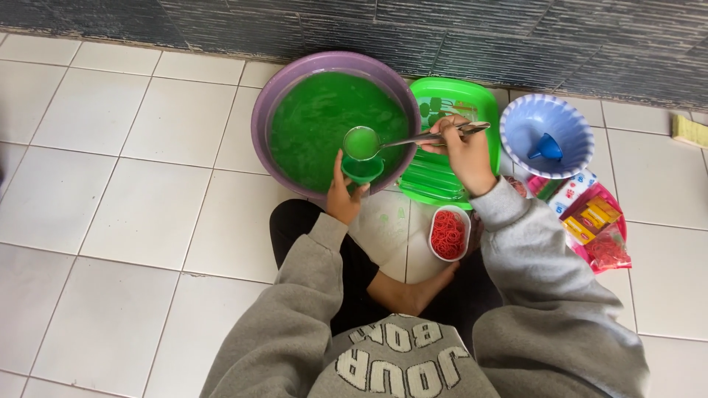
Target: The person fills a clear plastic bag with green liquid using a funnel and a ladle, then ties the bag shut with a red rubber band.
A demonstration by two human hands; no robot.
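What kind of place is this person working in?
Probably a home floor or porch used for small-scale drink making. The person sits on white floor tiles against a dark tiled wall, with a round purple plastic basin of green liquid and a small white tub of red rubber bands close by.

Greens, purples and reds on a white tiled floor

A purple basin (264, 110) holds bright green liquid (317, 125); the funnel (362, 171) and tray (450, 99) are green too. The ladle (383, 141) is silvery metal. A pale lilac scalloped bowl (516, 118) holds a blue funnel (546, 149). Red rubber bands (448, 234) fill a white tub (434, 225). The floor (110, 169) is white; sleeves (531, 265) are grey.
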